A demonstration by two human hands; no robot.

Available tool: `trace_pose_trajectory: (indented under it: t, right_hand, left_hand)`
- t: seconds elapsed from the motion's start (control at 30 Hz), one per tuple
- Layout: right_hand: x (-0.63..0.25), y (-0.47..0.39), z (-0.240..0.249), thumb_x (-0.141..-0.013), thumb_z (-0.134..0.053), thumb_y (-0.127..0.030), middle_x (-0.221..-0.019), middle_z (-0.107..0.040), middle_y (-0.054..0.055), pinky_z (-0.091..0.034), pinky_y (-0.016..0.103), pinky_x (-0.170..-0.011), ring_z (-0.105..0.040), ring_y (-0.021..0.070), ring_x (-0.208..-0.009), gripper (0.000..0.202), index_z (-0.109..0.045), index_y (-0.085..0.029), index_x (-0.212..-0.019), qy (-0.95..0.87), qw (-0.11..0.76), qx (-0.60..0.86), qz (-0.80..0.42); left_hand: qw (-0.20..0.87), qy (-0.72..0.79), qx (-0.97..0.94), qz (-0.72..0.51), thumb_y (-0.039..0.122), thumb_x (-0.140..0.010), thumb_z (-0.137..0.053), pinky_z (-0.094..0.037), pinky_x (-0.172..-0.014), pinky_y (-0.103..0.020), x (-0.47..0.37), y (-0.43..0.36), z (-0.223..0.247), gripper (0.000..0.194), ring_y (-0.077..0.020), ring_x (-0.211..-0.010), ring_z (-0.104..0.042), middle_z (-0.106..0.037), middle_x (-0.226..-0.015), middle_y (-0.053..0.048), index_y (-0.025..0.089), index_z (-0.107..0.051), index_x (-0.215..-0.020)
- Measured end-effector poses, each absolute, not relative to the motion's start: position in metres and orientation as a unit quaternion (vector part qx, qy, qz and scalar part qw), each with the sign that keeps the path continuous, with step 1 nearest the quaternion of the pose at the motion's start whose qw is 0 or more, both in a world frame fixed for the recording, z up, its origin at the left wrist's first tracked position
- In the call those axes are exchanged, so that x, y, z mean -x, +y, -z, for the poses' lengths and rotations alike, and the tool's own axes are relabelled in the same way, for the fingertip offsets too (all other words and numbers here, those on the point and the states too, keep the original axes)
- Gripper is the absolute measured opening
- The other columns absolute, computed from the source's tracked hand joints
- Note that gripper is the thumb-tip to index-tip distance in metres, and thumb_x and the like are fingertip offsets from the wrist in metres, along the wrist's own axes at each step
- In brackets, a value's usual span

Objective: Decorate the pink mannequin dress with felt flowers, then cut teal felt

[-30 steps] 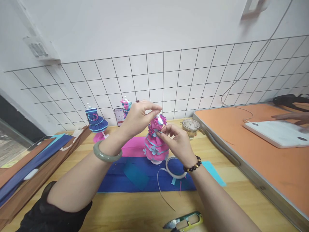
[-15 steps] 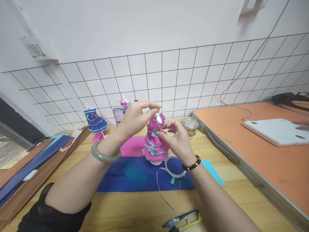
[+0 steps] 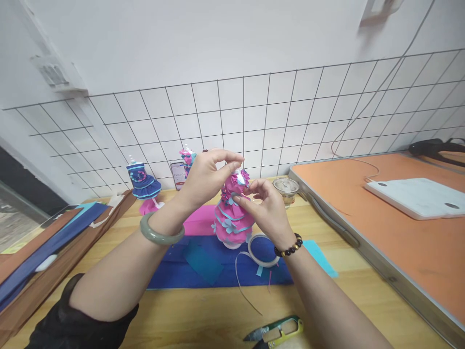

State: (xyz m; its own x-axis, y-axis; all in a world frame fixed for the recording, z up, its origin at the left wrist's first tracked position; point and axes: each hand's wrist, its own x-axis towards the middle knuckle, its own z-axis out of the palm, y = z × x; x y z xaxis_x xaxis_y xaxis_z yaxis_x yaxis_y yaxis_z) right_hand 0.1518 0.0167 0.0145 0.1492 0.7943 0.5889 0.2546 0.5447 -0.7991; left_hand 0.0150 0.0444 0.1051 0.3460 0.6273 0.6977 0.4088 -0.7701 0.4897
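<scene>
Left grip (image 3: 207, 175) atop upright pink dress (image 3: 235, 224)

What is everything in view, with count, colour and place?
Dress figures: 3; pink centre, blue back left, pink-teal behind left hand
Phone: 1, white screen, back
Lidded cup: 1, clear, behind right hand
Sheets: 4; blue centre, pink behind it, teal on blue, light blue right
Ring roll: 1, white, on blue sheet
Snips: 1, green-yellow, front
Strips: several, brown, blue, light blue, left
Board: 1, white, on orange surface, right
Table: 1, wooden, below
Grid: 1, dark, wall
Hands: 2, bare; left at pink figure's top, right at its bodice
</scene>
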Motion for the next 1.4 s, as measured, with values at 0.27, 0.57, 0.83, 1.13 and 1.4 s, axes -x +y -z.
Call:
trace_pose_trajectory:
  t: [0.27, 0.57, 0.83, 1.13, 1.4]
  right_hand:
    - [-0.1515, 0.0102, -0.0185, -0.079, -0.061, -0.023, -0.081, -0.06, 0.002, -0.042, 0.032, -0.077, -0.057, 0.0174, -0.084, 0.011, -0.051, -0.022, -0.074, -0.661, 0.633, 0.38, -0.139]
    - [-0.1568, 0.0098, -0.0137, -0.081, -0.058, -0.022, -0.09, -0.058, 0.007, -0.041, 0.038, -0.075, -0.054, 0.0198, -0.084, 0.014, -0.064, -0.021, -0.093, -0.728, 0.578, 0.356, 0.094]
    - [-0.1581, 0.0085, -0.0122, -0.081, -0.058, -0.021, -0.09, -0.059, 0.008, -0.036, 0.036, -0.071, -0.052, 0.0192, -0.081, 0.018, -0.063, -0.019, -0.097, -0.737, 0.532, 0.346, 0.23]
    - [-0.1579, 0.0086, -0.0129, -0.082, -0.056, -0.021, -0.086, -0.062, 0.006, -0.032, 0.035, -0.069, -0.05, 0.0184, -0.076, 0.017, -0.061, -0.019, -0.098, -0.742, 0.51, 0.36, 0.243]
    - [-0.1579, 0.0099, -0.011, -0.082, -0.056, -0.021, -0.087, -0.062, 0.006, -0.034, 0.036, -0.07, -0.049, 0.0185, -0.076, 0.017, -0.062, -0.02, -0.098, -0.746, 0.51, 0.357, 0.237]
  left_hand:
    - [0.152, 0.342, -0.776, -0.508, 0.024, -0.077, -0.058, -0.049, -0.074, -0.029, -0.0108, 0.0523, -0.1024, 0.017, -0.0166, -0.08, -0.063, -0.07, -0.086, -0.005, 0.016, -0.07, -0.086]
    - [0.126, 0.368, -0.754, -0.529, 0.025, -0.076, -0.058, -0.048, -0.074, -0.028, -0.0062, 0.0548, -0.1041, 0.018, -0.0168, -0.081, -0.062, -0.07, -0.086, -0.005, 0.017, -0.07, -0.086]
    - [0.115, 0.363, -0.757, -0.531, 0.024, -0.076, -0.058, -0.048, -0.074, -0.028, -0.0062, 0.0516, -0.1068, 0.018, -0.0163, -0.079, -0.063, -0.07, -0.083, -0.005, 0.016, -0.07, -0.086]
    - [0.122, 0.362, -0.753, -0.535, 0.024, -0.076, -0.058, -0.049, -0.073, -0.028, -0.0096, 0.0514, -0.1059, 0.017, -0.0153, -0.075, -0.062, -0.07, -0.081, -0.004, 0.016, -0.07, -0.086]
    - [0.132, 0.359, -0.746, -0.545, 0.022, -0.075, -0.059, -0.049, -0.071, -0.027, -0.0117, 0.0538, -0.1042, 0.016, -0.0159, -0.077, -0.063, -0.07, -0.083, -0.004, 0.016, -0.07, -0.084]
